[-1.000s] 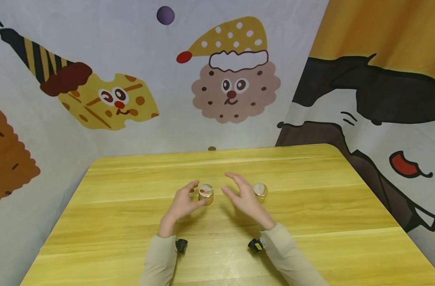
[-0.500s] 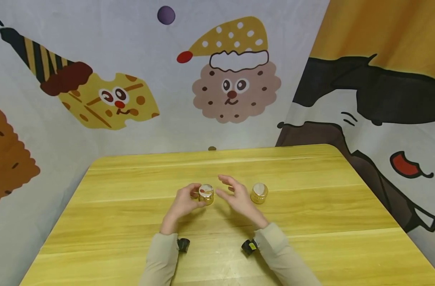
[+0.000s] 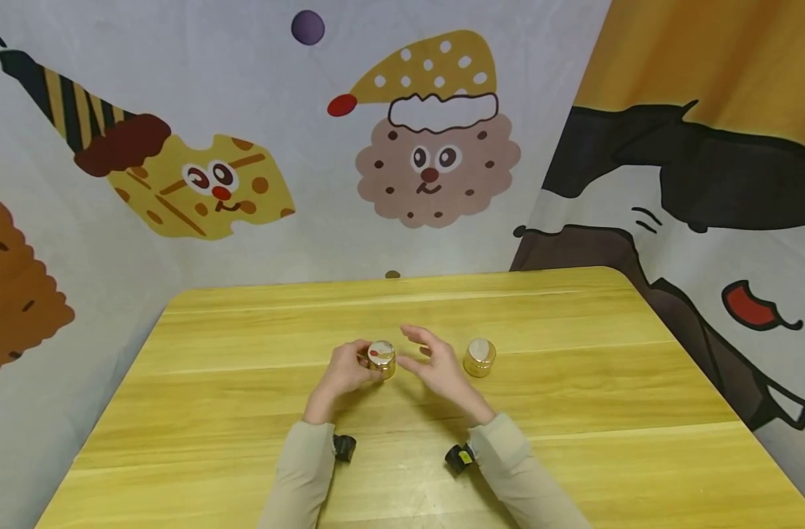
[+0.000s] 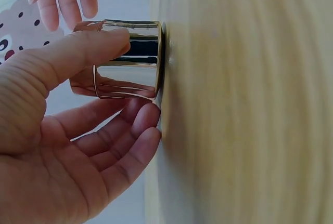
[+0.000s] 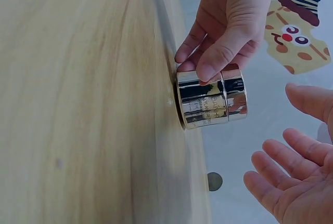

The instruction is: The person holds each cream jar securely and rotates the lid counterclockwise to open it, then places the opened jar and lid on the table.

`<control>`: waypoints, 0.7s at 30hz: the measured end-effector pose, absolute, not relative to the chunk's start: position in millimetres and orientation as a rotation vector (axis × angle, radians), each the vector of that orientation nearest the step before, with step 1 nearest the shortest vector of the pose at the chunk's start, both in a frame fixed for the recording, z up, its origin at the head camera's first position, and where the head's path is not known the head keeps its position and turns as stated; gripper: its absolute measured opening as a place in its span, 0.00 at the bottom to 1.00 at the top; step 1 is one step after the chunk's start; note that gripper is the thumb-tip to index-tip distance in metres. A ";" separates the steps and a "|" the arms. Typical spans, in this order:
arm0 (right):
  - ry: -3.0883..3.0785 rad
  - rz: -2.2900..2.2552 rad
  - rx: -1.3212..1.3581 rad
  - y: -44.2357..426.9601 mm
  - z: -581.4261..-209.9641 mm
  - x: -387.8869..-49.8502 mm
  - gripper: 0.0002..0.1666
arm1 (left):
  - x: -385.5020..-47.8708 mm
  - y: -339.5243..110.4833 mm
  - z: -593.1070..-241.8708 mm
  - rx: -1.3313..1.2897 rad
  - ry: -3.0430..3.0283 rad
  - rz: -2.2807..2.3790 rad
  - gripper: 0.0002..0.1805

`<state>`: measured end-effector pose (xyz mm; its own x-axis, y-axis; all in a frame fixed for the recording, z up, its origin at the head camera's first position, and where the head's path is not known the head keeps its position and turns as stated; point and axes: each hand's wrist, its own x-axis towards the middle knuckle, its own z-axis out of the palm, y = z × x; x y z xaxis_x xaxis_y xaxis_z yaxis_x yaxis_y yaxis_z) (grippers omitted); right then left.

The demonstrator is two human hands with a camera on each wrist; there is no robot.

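A shiny gold cosmetic jar (image 3: 381, 355) with a lid stands upright on the table. My left hand (image 3: 344, 370) holds its side, the thumb across the near face and fingers on the opposite face in the left wrist view, where the jar (image 4: 130, 76) shows its mirror-like wall. Small print marks the jar (image 5: 204, 112) in the right wrist view. My right hand (image 3: 441, 372) hovers just right of that jar, fingers spread and apart from it. Farther right, a second gold jar (image 3: 479, 358) stands upright, untouched.
The wooden table (image 3: 244, 411) has rounded far corners. Behind it hangs a pale cloth (image 3: 323, 250) printed with cartoon figures. Black wrist cameras sit at both cuffs, including a right one (image 3: 460, 458) low over the tabletop.
My left hand has closed in on the left jar and now grips it. My right hand has moved left toward that jar, away from the second one. Both jars stay in place.
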<state>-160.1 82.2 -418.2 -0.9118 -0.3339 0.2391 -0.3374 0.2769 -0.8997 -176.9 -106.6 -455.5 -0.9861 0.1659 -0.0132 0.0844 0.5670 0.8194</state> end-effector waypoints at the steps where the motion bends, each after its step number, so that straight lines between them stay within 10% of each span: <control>1: -2.506 1.772 0.651 82.7 -422.8 -162.3 0.30 | -177.3 -106.7 -456.0 0.225 2.706 1.400 0.26; 21: -2.514 1.745 0.602 89.1 -446.4 -173.2 0.31 | -179.8 -109.3 -459.4 0.269 2.701 1.405 0.20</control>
<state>-173.2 89.1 -446.4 -0.9251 -0.2988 0.2342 -0.3238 0.2993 -0.8975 -179.8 -109.3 -459.4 -0.9809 0.1947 0.0055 0.1163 0.5627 0.8184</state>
